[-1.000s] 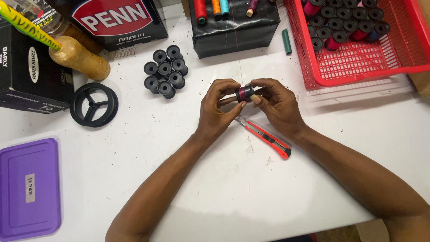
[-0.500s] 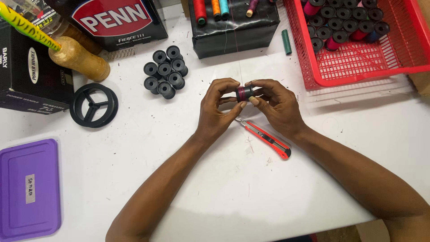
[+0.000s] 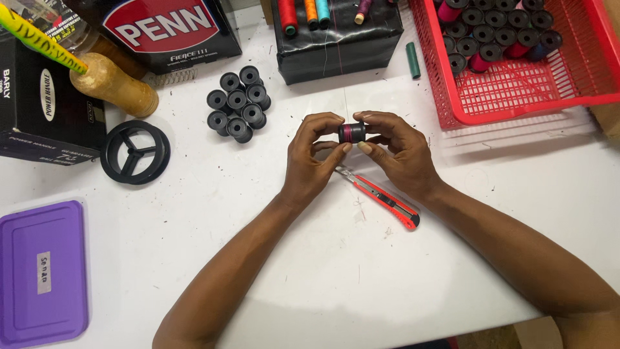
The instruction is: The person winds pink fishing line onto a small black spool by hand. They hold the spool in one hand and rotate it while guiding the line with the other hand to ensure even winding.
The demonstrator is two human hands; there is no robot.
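Observation:
A small black spool point(image 3: 352, 132) wound with dark magenta thread is held between both hands above the white table point(image 3: 310, 271). My left hand point(image 3: 312, 155) pinches its left end with thumb and fingers. Its right end is gripped by my right hand point(image 3: 399, 154). A fine thread runs from the spool up toward the black box point(image 3: 339, 35) at the back. Under my hands lies a red utility knife point(image 3: 382, 196).
A cluster of several empty black spools point(image 3: 237, 103) sits left of my hands. A red basket point(image 3: 516, 84) holding several spools stands at the right. A black ring-shaped reel part point(image 3: 135, 152), a cork handle point(image 3: 113, 84), dark boxes and a purple lidded box point(image 3: 42, 271) are on the left.
Both hands stay in place; the fingers shift slightly around the spool, as if turning it.

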